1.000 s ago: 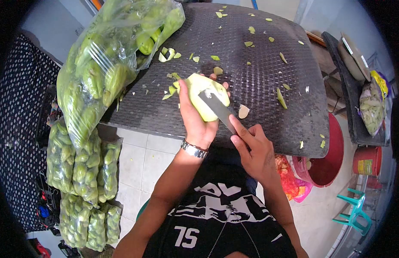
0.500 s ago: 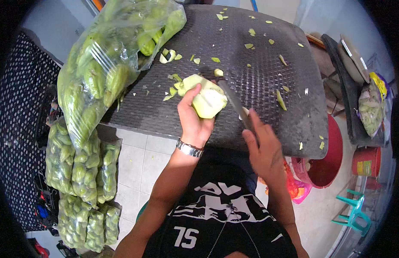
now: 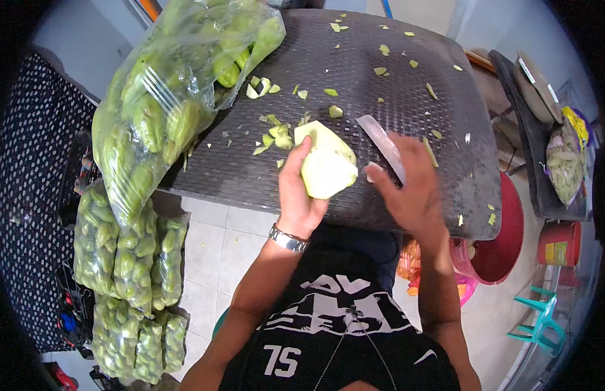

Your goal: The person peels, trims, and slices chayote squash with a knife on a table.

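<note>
My left hand (image 3: 302, 186) is closed around a peeled, pale green chayote (image 3: 327, 166) with flat cut sides, held above the near part of the dark woven-pattern table (image 3: 263, 176). To its right, my right hand (image 3: 412, 186) grips a knife (image 3: 380, 144). The blade points up and left, apart from the chayote, and the handle is hidden by the hand. My right fingers are slightly blurred, with the thumb sticking out toward the chayote. Beyond the chayote lies a small cut piece (image 3: 335, 112), and a cluster of peelings (image 3: 276, 135) lies on the left.
A large clear bag of green chayotes (image 3: 146, 120) covers the table's left side. Several packed bags (image 3: 129, 260) stand on the floor below. Scraps are scattered over the tabletop. At right are a red tub (image 3: 507, 228), a green stool (image 3: 540, 319) and a side table (image 3: 540, 176).
The knife has moved away from the chayote to the right, its blade now apart from it. The chayote has shifted slightly right and down, showing a broad pale cut face.
</note>
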`<state>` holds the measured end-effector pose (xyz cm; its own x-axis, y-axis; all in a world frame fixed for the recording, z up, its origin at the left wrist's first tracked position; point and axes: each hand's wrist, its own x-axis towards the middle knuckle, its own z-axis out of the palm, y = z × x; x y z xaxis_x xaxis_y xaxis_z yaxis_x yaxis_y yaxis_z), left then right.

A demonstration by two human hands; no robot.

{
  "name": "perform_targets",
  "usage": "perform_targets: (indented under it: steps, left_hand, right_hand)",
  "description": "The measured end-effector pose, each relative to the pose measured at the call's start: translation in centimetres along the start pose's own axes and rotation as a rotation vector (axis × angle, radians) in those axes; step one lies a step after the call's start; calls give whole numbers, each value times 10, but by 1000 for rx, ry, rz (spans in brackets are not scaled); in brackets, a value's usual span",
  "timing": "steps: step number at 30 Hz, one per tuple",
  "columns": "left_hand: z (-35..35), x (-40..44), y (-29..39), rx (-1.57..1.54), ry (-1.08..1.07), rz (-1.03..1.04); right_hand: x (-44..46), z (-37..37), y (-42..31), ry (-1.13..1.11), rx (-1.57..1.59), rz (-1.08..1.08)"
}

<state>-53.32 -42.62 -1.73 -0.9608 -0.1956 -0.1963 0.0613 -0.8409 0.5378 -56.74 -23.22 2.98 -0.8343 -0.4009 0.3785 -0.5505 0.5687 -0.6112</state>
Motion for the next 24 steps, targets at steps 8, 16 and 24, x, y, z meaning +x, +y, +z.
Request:
perform_targets:
  steps: [8, 16, 24]
  left_hand:
    - [6, -12, -15, 73, 21, -5]
    - [10, -9, -9, 33, 112, 0]
    - [1, -11, -7, 34, 134, -31]
  right_hand:
    - [9, 43, 24, 92, 153, 287]
    - [1, 25, 31, 192, -23, -127]
    - [-18, 35, 36, -47, 50, 97]
